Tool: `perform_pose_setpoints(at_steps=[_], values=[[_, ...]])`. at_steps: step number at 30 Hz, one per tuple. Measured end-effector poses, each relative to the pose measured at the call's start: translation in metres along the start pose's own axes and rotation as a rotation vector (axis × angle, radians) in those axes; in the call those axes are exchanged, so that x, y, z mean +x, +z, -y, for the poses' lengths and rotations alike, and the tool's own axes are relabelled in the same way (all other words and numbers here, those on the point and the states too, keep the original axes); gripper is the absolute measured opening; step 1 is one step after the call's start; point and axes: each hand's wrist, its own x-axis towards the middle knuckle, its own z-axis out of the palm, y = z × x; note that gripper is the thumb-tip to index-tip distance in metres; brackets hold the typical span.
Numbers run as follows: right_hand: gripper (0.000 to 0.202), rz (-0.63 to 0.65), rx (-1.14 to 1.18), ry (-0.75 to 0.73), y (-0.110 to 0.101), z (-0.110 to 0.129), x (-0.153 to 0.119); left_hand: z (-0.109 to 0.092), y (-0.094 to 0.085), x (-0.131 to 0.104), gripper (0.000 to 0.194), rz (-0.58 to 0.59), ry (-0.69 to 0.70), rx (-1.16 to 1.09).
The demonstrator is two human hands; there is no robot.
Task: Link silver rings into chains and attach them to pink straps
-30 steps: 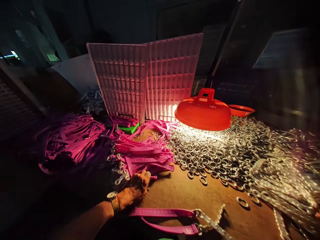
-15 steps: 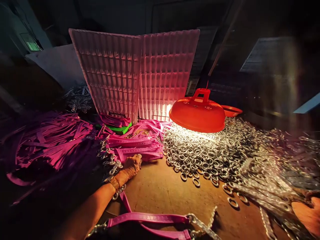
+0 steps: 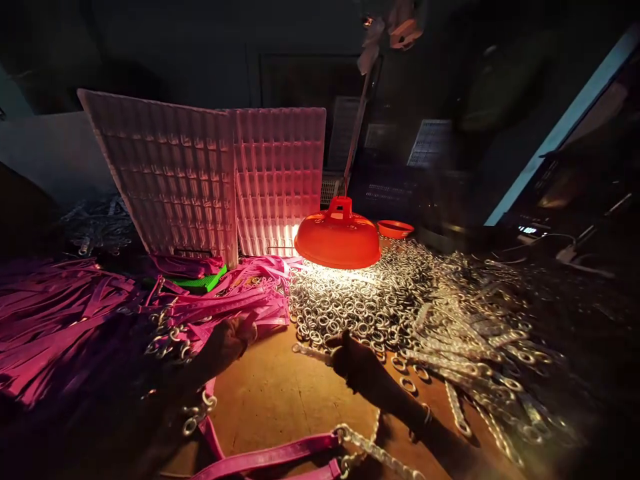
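By the right grip [image 3: 347,359], clamped shut, a short silver chain [image 3: 313,353] was held at one end, its free end pointed toward the left grip [image 3: 237,337]. The latter was placed at the near edge of a pile of pink straps [image 3: 255,303]; whether anything was pinched in it could not be told. Below, on the table [image 3: 265,393], a pink strap with chain attached [image 3: 270,455] was laid. Loose metal rings [image 3: 345,310] were heaped beyond the right grip, bordered on the right by more chains [image 3: 460,353]. Farther back, a strap bundle [image 3: 187,267] was borne by a green tray [image 3: 217,278], near upright ribbed panels [image 3: 165,173]. Behind a red lampshade [image 3: 340,243], a shallow red bowl [image 3: 396,230] was seen, its contents not discernible.
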Motion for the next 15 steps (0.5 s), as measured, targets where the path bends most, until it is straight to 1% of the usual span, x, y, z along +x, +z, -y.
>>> perform_pose_setpoints(at_steps=[1, 3, 5, 7, 9, 12, 13, 14, 15], values=[[0.063, 0.104, 0.071, 0.06, 0.02, -0.004, 0.005, -0.005, -0.001, -0.007, 0.029, 0.012, -0.046, -0.011], [0.065, 0.239, 0.149, 0.109, 0.054, -0.011, 0.014, -0.009, 0.002, -0.019, 0.033, 0.03, -0.096, 0.019], [0.062, 0.296, 0.156, 0.092, 0.078, -0.014, 0.022, -0.005, 0.01, -0.028, 0.036, 0.047, -0.074, 0.046], [0.056, 0.321, 0.13, 0.058, 0.092, -0.014, 0.027, 0.001, 0.02, -0.033, 0.037, 0.106, -0.04, 0.033], [0.047, 0.367, 0.043, 0.003, 0.098, -0.014, 0.029, 0.006, 0.03, -0.035, 0.038, 0.221, -0.078, -0.008], [0.035, 0.455, -0.127, -0.102, 0.092, -0.017, 0.031, 0.01, 0.037, -0.034, 0.035, 0.469, -0.237, -0.119], [0.031, 0.452, -0.184, -0.143, 0.086, -0.019, 0.034, 0.012, 0.038, -0.032, 0.034, 0.525, -0.295, -0.153], [0.028, 0.416, -0.242, -0.18, 0.077, -0.021, 0.038, 0.016, 0.039, -0.029, 0.035, 0.557, -0.335, -0.178], [0.024, 0.352, -0.307, -0.22, 0.067, -0.022, 0.044, 0.021, 0.04, -0.026, 0.036, 0.565, -0.366, -0.191]])
